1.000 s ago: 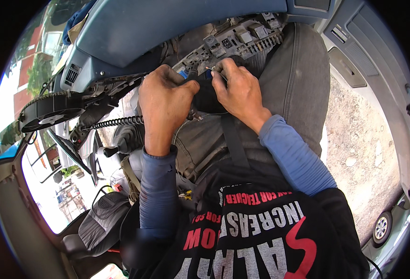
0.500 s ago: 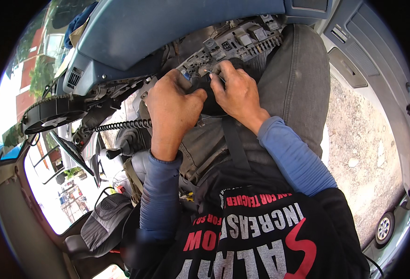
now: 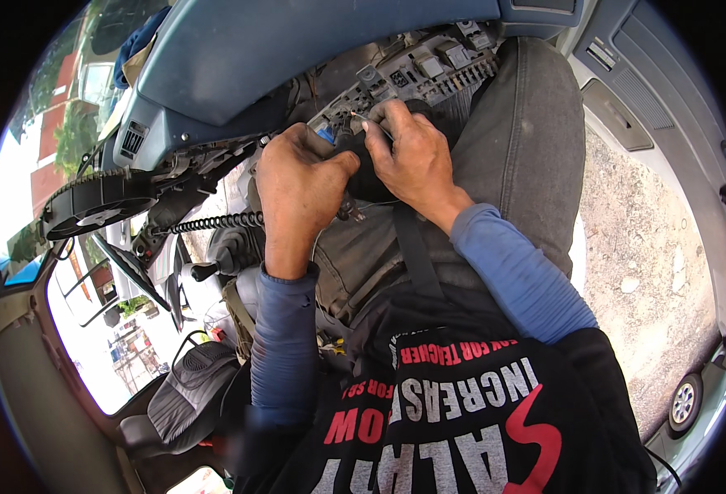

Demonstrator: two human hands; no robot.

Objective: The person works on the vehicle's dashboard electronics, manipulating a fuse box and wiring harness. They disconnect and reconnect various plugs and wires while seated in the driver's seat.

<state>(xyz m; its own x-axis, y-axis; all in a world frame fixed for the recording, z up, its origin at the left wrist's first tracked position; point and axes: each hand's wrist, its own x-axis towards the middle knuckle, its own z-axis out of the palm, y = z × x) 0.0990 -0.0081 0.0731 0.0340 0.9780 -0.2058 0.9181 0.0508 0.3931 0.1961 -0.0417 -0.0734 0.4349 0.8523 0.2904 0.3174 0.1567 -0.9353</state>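
Note:
My left hand is closed, knuckles up, in front of the fuse and relay panel. What its fingers hold is hidden. Beside its fingertips shows a small blue piece, and a brownish metallic end pokes out below the palm. My right hand pinches a thin wire between thumb and forefinger, its bare copper-coloured tip pointing up and left toward the panel. A gap separates the two hands. Behind them sits a dark part over my lap, mostly covered.
Above the panel curves the blue-grey dashboard. A steering wheel, a coiled cable and a gear lever lie left. On the right, the door stands open over rough ground. My trousered leg rests beside the panel.
Both hands have shifted slightly left. The wire's tip has moved up and left, standing out more from my right fingers. More of the blue piece and the metallic end shows.

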